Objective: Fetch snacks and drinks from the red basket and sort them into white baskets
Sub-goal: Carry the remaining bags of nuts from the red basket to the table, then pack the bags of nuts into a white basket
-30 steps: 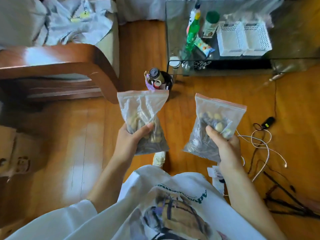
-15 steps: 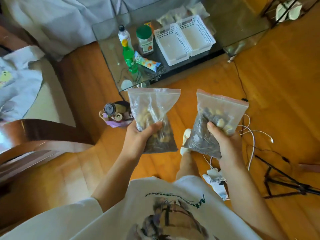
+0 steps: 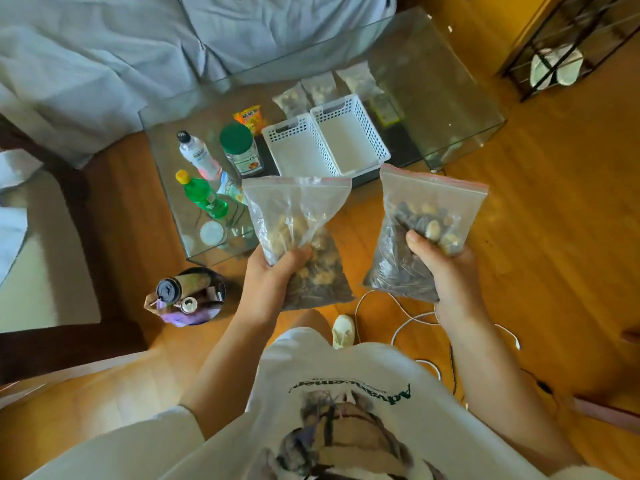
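left hand (image 3: pixel 268 282) grips a clear zip bag of pale nuts (image 3: pixel 298 237) mid-frame; right hand (image 3: pixel 450 271) grips a clear zip bag of dark seeds (image 3: pixel 415 244). two white slotted plastic baskets (image 3: pixel 372 133) sit side by side on glass table (image 3: pixel 450 109), upper centre

You stand in a home living room: wooden floor (image 3: pixel 554 237), a glass coffee table (image 3: pixel 450 109) before a sheet-draped sofa (image 3: pixel 104 64), an armchair (image 3: pixel 41 254) left of the table, and a shoe rack (image 3: pixel 561 46) to its right.
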`<state>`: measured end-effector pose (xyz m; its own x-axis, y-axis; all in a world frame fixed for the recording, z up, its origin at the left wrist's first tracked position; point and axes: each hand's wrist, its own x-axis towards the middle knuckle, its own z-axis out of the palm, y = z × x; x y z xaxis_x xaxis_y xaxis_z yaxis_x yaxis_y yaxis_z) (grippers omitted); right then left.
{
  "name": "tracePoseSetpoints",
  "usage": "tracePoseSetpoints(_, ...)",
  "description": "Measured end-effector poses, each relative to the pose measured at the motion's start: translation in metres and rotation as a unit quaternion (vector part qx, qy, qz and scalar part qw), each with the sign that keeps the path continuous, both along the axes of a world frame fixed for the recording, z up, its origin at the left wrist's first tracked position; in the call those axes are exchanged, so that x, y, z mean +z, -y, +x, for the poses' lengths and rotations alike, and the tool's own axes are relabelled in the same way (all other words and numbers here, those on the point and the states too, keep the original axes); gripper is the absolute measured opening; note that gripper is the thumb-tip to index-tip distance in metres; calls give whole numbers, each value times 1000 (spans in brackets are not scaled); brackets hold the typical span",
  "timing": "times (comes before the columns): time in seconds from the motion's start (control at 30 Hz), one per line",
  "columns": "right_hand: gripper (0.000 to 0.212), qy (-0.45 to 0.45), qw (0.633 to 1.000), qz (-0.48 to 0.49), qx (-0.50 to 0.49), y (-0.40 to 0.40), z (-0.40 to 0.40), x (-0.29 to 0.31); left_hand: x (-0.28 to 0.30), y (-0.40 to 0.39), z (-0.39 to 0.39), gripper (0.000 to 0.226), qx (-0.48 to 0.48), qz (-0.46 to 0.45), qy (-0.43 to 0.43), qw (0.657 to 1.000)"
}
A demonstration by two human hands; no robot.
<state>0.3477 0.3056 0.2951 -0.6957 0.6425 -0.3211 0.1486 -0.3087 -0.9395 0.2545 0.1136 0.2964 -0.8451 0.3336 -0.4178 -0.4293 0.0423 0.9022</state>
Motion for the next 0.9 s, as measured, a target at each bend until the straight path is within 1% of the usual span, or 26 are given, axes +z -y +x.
tracePoseSetpoints(0.2, 31, 8, 1000, 13, 12, -52, -62, -10, -14, -53, -64, 23, 40, -27, 46, 998)
tracePoseSetpoints(0.3, 24, 12, 1000, 5, 11, -81, -105, -15, -20, -84, -105, 22, 30, -21, 40, 999)
tracePoseSetpoints(0.37, 20, 10, 1000, 0, 10, -103, -142, -17, -23, -105, -139, 27, 30, -15, 24, 999)
tracePoseSetpoints(0.43, 21, 1, 1000, 3, 24, -124, -182, -14, -23, -128, -177, 42, 28, -13, 13, 999)
tracePoseSetpoints(0.47, 22, -4, 999, 3, 32, -134, -204, -13, -22, -139, -197, 44, 25, -11, 11, 1000)
tracePoseSetpoints(0.57, 25, -4, 999, 7, 33, -163, -263, -11, -20, -169, -253, 27, -1, 12, 7, 1000)
tracePoseSetpoints(0.6, 27, -3, 1000, 8, 25, -172, -281, -11, -20, -178, -269, 26, -11, 15, 7, 1000)
tracePoseSetpoints(0.67, 39, 2, 1000, 2, 6, -187, -313, -18, -25, -194, -300, 28, -12, 11, 14, 1000)
tracePoseSetpoints(0.8, 69, 56, 996, -48, -54, -211, -360, -50, -53, -223, -346, 13, 0, -11, 50, 999)
tracePoseSetpoints(0.83, 73, 77, 993, -59, -71, -216, -370, -62, -65, -230, -353, 12, 14, -11, 65, 998)
tracePoseSetpoints(0.87, 69, 97, 990, -71, -81, -221, -380, -77, -78, -238, -359, 13, 30, -12, 78, 996)
tracePoseSetpoints(0.9, 58, 110, 987, -87, -84, -225, -388, -94, -93, -246, -363, 15, 47, -15, 87, 995)
